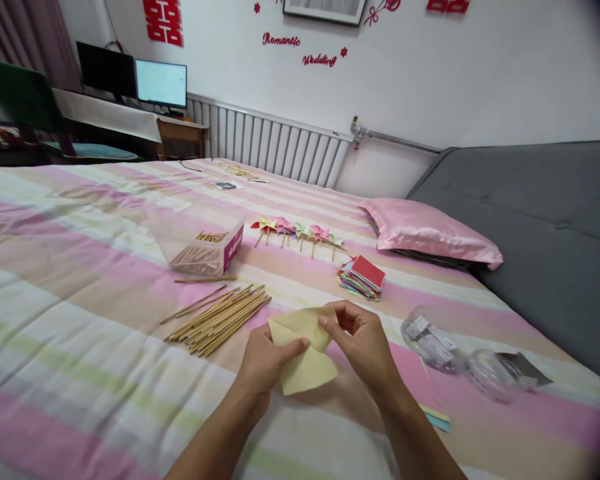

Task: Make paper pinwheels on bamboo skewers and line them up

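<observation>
A pale yellow sheet of paper (307, 377), cut in from its edges, is held up between both hands above the bed. My left hand (264, 357) pinches its left side, thumb lying across the front near the middle. On the upper right, my right hand (363, 340) grips a corner of the same paper between thumb and fingers. Left of the hands lies a pile of thin wooden sticks (223, 320). Several small paper pinwheels (303, 231) on sticks lie in a row beyond. A stack of coloured paper squares (363, 277), red on top, sits past my right hand.
A clear plastic box (200, 260) with short sticks stands at the left. Pink sheets (413, 377) lie beside my right forearm. Round clear containers (430, 340) rest farther right. A pink pillow (430, 230) leans near the grey headboard (540, 207). The striped bedspread (80, 320) is slightly wrinkled.
</observation>
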### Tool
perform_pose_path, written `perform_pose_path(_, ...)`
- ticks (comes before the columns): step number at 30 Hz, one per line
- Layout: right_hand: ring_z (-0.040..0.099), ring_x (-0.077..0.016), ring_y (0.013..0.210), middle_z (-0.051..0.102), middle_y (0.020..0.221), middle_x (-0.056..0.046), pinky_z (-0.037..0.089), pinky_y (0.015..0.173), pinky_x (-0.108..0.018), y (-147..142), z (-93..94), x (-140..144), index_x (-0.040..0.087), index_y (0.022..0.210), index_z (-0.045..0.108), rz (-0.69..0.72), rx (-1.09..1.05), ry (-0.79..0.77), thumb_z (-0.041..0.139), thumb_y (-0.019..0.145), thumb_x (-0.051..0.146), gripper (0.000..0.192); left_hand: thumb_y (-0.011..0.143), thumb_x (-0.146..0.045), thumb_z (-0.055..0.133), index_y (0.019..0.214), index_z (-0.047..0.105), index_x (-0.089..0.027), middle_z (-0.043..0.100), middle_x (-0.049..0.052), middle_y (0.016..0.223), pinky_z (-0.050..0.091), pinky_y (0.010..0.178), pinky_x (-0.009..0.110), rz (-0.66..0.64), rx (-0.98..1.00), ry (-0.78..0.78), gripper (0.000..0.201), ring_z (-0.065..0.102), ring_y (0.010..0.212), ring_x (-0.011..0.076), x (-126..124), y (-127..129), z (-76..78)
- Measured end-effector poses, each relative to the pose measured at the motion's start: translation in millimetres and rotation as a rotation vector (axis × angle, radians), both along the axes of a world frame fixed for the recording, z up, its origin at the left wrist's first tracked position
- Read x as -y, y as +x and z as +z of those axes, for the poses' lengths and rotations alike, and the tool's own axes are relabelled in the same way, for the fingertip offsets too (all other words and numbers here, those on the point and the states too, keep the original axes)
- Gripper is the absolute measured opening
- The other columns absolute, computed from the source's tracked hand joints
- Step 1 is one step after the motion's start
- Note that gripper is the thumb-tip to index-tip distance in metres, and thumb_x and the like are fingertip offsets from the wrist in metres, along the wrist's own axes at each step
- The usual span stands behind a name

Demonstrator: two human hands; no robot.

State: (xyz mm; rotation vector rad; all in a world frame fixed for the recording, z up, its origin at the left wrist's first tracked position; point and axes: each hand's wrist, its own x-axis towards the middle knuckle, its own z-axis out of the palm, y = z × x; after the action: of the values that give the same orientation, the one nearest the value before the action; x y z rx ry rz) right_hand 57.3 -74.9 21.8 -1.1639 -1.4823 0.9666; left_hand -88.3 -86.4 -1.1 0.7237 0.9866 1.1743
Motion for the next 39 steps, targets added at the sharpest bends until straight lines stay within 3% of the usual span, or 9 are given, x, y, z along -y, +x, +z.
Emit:
perform_pose_path(10,0.049,-0.0111,0.056,0.052,0.06,0.004,0.038,0.054,-0.023,-0.3,-6.0,-2.0,0.018,0.071,0.055,-0.064,0.022,0.033,0.064,0.07,0.02,0.009,0.049,-0.02,0.077,0.074,0.07,-0.009,0.07,0.008,0.068,0.047,0.053,0.027,-0.067,-0.078,-0.011,0.028,0.061,0.055,0.0176,-1.2,1.1,-2.2)
perform_pose_path(16,0.053,-0.0134,0.064,0.055,0.069,0.0,0.043,0.062,-0.026,-0.7,-0.2,1.4,0.019,0.065,0.053,-0.06,0.114,0.083,0.063,0.07,0.02,0.011,0.05,-0.018,0.076,0.078,0.07,-0.009,0.071,0.009,0.072,0.048,0.056,0.028,-0.038,-0.028,-0.013,0.03,0.063,0.059,0.0196,0.4,1.4,-0.8)
perform_pose_path(19,0.057,-0.0191,0.082,0.062,0.09,-0.006,0.046,0.074,-0.032,0.0,4.3,3.0,0.019,0.08,0.063,-0.028,0.172,0.097,0.063,0.073,0.025,0.009,0.051,-0.019,0.076,0.084,0.069,-0.009,0.071,0.012,0.078,0.049,0.06,0.03,-0.021,0.012,-0.001,0.035,0.064,0.063,0.0211,2.1,-0.5,3.8)
perform_pose_path(23,0.053,-0.0227,0.103,0.057,0.117,-0.008,0.042,0.089,-0.039,1.6,3.9,2.0,0.024,0.117,0.053,-0.116,0.114,0.114,0.062,0.076,0.034,0.043,0.051,-0.021,0.078,0.091,0.068,-0.009,0.072,0.012,0.081,0.05,0.062,0.03,0.085,0.069,-0.002,0.043,0.066,0.068,0.0227,-1.1,-5.8,7.9)
perform_pose_path(27,0.057,-0.0181,0.088,0.061,0.095,-0.004,0.044,0.084,-0.035,1.3,6.7,6.2,0.026,0.115,0.052,-0.221,0.101,0.177,0.059,0.079,0.032,0.038,0.054,-0.015,0.076,0.099,0.065,-0.01,0.072,0.009,0.077,0.05,0.059,0.026,0.205,0.137,-0.082,0.047,0.066,0.065,0.0202,-9.0,-13.8,6.5)
perform_pose_path(29,0.057,-0.0155,0.071,0.06,0.076,0.0,0.047,0.073,-0.031,-0.2,11.5,12.7,0.024,0.107,0.057,-0.169,0.16,0.16,0.059,0.078,0.027,0.029,0.057,-0.011,0.073,0.102,0.063,-0.01,0.072,0.008,0.075,0.05,0.057,0.025,0.241,0.17,-0.094,0.046,0.066,0.062,0.0184,-11.9,-17.6,6.1)
perform_pose_path(32,0.057,-0.0143,0.059,0.062,0.065,0.001,0.046,0.058,-0.026,-3.4,16.7,21.8,0.025,0.102,0.062,0.07,0.281,0.084,0.059,0.077,0.021,0.025,0.06,-0.008,0.07,0.103,0.062,-0.011,0.072,0.006,0.076,0.05,0.056,0.023,0.283,0.214,-0.088,0.044,0.065,0.06,0.0166,-13.5,-21.2,7.8)
perform_pose_path(35,0.064,-0.0154,0.065,0.069,0.074,0.0,0.047,0.058,-0.025,-7.0,13.1,22.4,0.029,0.11,0.063,0.282,0.341,0.047,0.057,0.077,0.016,0.035,0.062,-0.008,0.068,0.103,0.061,-0.01,0.072,0.007,0.075,0.049,0.051,0.024,0.276,0.248,-0.128,0.042,0.066,0.06,0.0181,-12.9,-22.4,10.7)
perform_pose_path(39,0.066,-0.0168,0.073,0.072,0.089,0.0,0.049,0.066,-0.028,-11.2,-1.7,12.6,0.032,0.104,0.067,0.304,0.318,0.118,0.056,0.079,0.015,0.032,0.062,-0.008,0.068,0.103,0.061,-0.01,0.072,0.008,0.077,0.05,0.052,0.025,0.238,0.281,-0.149,0.042,0.067,0.065,0.0208,-11.8,-21.4,11.9)
